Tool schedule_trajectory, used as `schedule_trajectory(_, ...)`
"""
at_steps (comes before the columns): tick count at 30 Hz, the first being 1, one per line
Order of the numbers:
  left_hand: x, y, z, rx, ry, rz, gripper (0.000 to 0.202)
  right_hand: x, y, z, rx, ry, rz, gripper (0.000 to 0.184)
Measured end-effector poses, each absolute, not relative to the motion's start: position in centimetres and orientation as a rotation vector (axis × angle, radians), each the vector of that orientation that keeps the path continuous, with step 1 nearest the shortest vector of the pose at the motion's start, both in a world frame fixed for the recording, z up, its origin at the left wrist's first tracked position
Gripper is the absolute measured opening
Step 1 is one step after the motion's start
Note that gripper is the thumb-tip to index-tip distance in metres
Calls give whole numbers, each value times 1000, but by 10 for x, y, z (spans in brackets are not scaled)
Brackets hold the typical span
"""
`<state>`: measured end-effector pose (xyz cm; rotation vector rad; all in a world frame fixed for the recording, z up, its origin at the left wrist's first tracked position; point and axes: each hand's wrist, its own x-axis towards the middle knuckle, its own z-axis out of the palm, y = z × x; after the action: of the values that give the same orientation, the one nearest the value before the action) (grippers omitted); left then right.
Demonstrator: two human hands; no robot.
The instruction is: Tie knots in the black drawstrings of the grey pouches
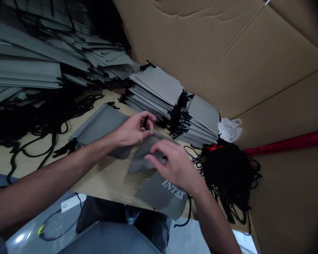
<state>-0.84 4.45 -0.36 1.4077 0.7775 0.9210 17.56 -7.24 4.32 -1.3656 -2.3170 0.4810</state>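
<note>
My left hand [135, 129] pinches the upper corner of a grey fabric drawstring bag [141, 155], with a bit of black cord by its curled fingers. My right hand [173, 164] hovers over the bag's right side, slightly blurred. Its thumb and forefinger are apart, and I see nothing between them; the other fingers are partly hidden. Below it, a grey bag panel printed INTEX [165, 197] hangs over the table's front edge; whether it belongs to the held bag is unclear. Left of my hands lies another grey bag [100, 123] with black cord ends.
Two neat stacks of grey bags, a left stack [156, 86] and a right stack [202, 114], stand along the cardboard wall [228, 53]. A black cord bundle [228, 173] lies right, near a clear plastic bag [230, 128]. A larger bag pile [23, 70] with loose cords fills the left.
</note>
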Motion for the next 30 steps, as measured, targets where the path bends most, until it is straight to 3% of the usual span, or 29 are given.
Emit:
schedule_trajectory(3, -20, 48, 10, 1628, 741, 883, 30, 211, -64, 42, -1522, -1993, 223, 23)
schedule_trajectory(6, -32, 54, 22, 1702, 773, 872, 19, 244, -55, 36, -1665, -1910, 183, 55)
schedule_trajectory(11, -40, 55, 27, 2005, 960, 873, 17, 255, -51, 23, -1687, -1912, 483, 29)
schedule_trajectory(15, -30, 38, 24, 2469, 989, 1067, 38, 231, -58, 17, -1579, -1852, 470, 20)
schedule_trajectory(18, -19, 24, 22, 2341, 615, 860, 38, 213, -62, 16, -1443, -1864, 541, 23)
schedule_trajectory(21, -14, 20, 19, 2257, 574, 726, 29, 209, -64, 19, -1404, -1812, 582, 28)
schedule_trajectory(27, -15, 20, 16, 2315, 692, 683, 28, 217, -65, 23, -1408, -1784, 491, 5)
schedule_trajectory(30, -11, 16, 12, 2183, 646, 683, 27, 215, -65, 20, -1367, -1752, 522, 5)
